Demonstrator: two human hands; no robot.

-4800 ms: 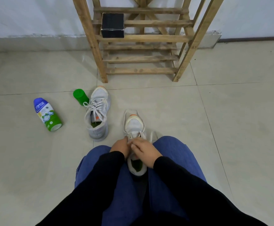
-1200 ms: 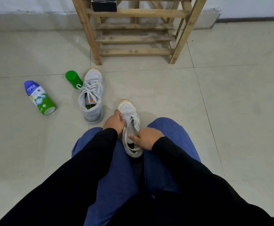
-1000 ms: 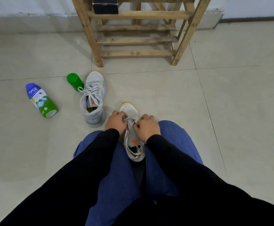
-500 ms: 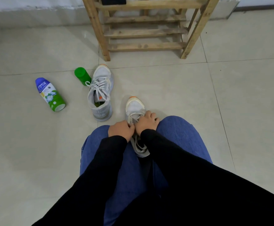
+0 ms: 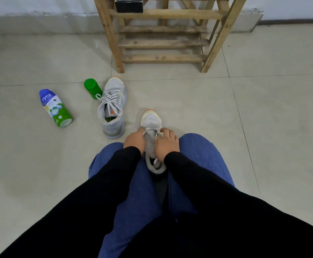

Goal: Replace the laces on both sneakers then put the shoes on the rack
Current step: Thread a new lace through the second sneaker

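Both hands were curled on the lace [image 5: 151, 131] of the near shoe [image 5: 151, 118]. The left hand [image 5: 134, 139] pinched it on one side of the tongue and the right hand [image 5: 165, 144] on the other, with a short stretch crossing between them just behind the toe. The shoe stood on the floor [image 5: 245, 127] between the person's knees, toe toward the rack [image 5: 163, 43], with loose lace lying at its heel opening.

A second earlier the right hand had been back at that opening and the left up by the toe. Both had since met at the front eyelets, which suggests this lacing was only at its first rows.

The far shoe [image 5: 112, 108], to the left, looked fully laced. Beside it lay a green cap [image 5: 92, 88] and a bottle [image 5: 54, 108]. The rack held a black box [image 5: 128, 4] and no shoes in view.
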